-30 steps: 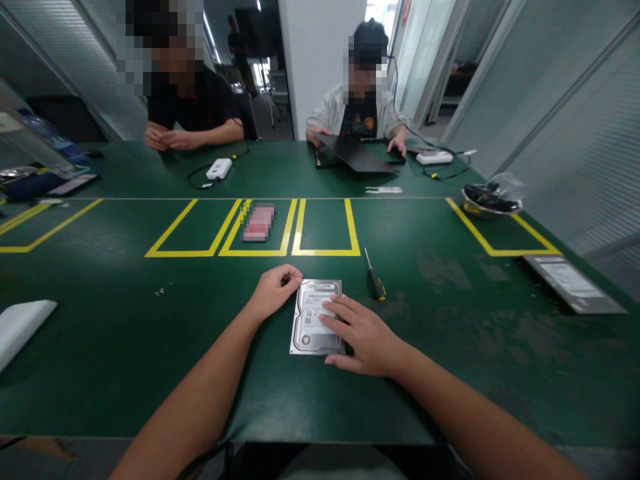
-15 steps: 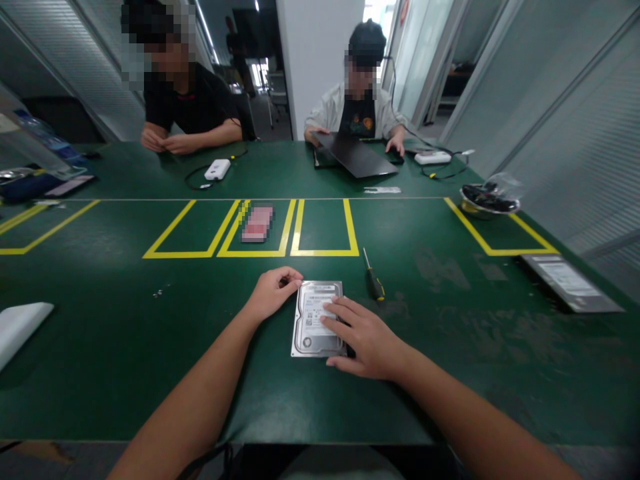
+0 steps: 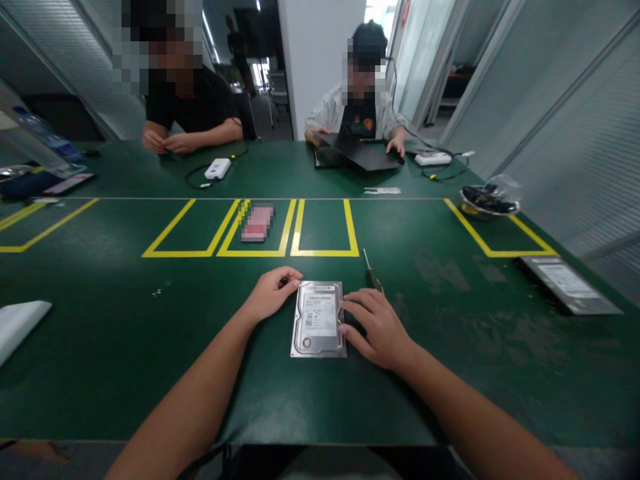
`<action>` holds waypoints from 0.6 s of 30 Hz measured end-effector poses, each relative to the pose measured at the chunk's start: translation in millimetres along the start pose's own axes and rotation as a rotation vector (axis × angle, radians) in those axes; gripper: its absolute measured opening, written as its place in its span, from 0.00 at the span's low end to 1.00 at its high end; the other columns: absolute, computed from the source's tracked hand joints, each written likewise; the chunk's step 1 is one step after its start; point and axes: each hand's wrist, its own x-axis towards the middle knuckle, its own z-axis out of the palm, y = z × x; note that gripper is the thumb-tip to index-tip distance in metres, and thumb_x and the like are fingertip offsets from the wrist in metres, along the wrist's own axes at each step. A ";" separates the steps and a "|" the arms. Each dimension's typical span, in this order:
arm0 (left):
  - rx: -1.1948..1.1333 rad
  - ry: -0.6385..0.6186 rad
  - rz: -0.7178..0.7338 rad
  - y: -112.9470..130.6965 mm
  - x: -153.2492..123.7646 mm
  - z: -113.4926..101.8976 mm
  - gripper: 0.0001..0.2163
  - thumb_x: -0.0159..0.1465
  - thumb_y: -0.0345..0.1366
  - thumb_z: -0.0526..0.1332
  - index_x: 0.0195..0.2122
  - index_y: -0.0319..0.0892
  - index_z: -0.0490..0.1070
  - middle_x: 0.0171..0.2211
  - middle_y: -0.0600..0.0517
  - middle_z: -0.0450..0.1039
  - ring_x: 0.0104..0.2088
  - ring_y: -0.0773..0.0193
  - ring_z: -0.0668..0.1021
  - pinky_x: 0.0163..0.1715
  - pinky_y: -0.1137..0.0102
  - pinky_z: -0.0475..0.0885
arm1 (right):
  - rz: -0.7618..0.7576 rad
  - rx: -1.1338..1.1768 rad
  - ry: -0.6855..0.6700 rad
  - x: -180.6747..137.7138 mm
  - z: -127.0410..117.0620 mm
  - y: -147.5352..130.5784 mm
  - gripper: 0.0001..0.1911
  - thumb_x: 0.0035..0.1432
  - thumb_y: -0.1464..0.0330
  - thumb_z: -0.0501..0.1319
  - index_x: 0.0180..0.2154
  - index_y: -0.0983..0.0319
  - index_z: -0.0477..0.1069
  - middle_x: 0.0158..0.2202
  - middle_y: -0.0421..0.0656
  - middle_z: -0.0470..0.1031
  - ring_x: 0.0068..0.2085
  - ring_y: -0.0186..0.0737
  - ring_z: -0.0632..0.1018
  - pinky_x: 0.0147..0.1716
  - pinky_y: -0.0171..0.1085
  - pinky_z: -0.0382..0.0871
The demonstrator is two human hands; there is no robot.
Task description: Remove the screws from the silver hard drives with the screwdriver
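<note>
A silver hard drive (image 3: pixel 319 319) with a white label lies flat on the green table (image 3: pixel 110 333) in front of me. My left hand (image 3: pixel 271 292) rests at its top left corner, fingers curled in against the edge. My right hand (image 3: pixel 379 327) lies on the table against the drive's right edge, fingers stretched out and apart, holding nothing. A small screwdriver (image 3: pixel 371 273) with a black and yellow handle lies just beyond my right hand, its handle partly hidden by my fingers.
Yellow tape boxes (image 3: pixel 325 230) mark the table; one holds a pink card (image 3: pixel 257 223). Across sit two people, one with a dark laptop (image 3: pixel 363 155). A white charger (image 3: pixel 217 169), a metal bowl (image 3: pixel 489 202), a flat grey tray (image 3: pixel 570 283) and a white pad (image 3: pixel 17 323) lie around.
My right hand has slid off the top of the hard drive to its right side, uncovering the label. My left hand has stayed at the top left corner.
</note>
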 end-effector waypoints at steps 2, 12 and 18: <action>0.006 0.005 0.011 -0.8 -0.2 0.7 0.12 0.64 0.41 0.60 0.43 0.40 0.74 0.38 0.49 0.77 0.38 0.60 0.78 0.39 0.67 0.72 | 0.124 -0.116 0.052 1.2 -2.0 6.7 0.15 0.63 0.65 0.58 0.48 0.66 0.74 0.47 0.52 0.74 0.49 0.48 0.71 0.52 0.50 0.68; 0.105 0.032 0.069 2.4 0.3 2.1 0.09 0.66 0.38 0.56 0.41 0.41 0.73 0.36 0.51 0.76 0.37 0.62 0.77 0.37 0.70 0.70 | 0.379 -0.312 0.028 2.0 -6.4 29.6 0.17 0.64 0.62 0.56 0.47 0.65 0.75 0.51 0.54 0.72 0.51 0.53 0.69 0.49 0.51 0.67; 0.152 0.034 0.084 4.7 0.1 1.9 0.09 0.66 0.38 0.56 0.38 0.41 0.73 0.35 0.51 0.76 0.36 0.62 0.76 0.35 0.70 0.69 | 0.361 -0.305 0.008 1.7 -6.2 26.7 0.15 0.64 0.63 0.56 0.46 0.63 0.76 0.50 0.53 0.72 0.51 0.53 0.70 0.49 0.50 0.66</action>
